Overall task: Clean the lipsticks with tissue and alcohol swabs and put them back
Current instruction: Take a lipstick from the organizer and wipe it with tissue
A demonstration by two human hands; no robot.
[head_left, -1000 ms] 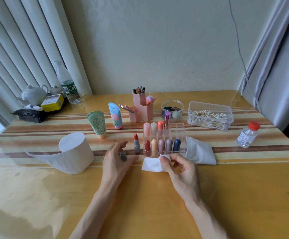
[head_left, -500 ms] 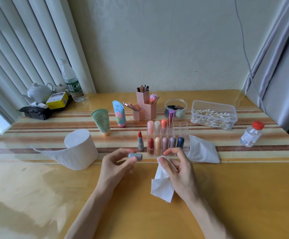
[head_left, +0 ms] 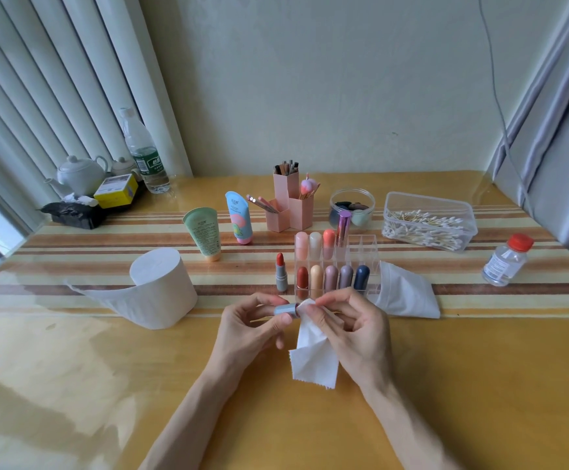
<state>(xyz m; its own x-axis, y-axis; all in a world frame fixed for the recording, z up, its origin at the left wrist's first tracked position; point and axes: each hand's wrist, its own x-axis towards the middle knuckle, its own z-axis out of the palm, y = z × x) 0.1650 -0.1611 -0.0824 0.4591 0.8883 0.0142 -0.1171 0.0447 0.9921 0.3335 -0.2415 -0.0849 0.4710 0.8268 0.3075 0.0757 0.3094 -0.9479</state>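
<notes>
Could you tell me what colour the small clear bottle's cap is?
Red cap, best in head view.

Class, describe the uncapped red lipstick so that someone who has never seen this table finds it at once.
Find the clear organizer in the middle of the table, holding capped lipsticks. Just outside its left wall one lipstick stands alone on the table top. Unlike its neighbours it has no cap: a bare red tip above a grey base.

roll (head_left: pixel 161 286) L | open lipstick (head_left: pixel 280 272) just L of organizer (head_left: pixel 361 245) | swab box (head_left: pixel 429 202) behind-R | bottle (head_left: pixel 507 262) far R
</notes>
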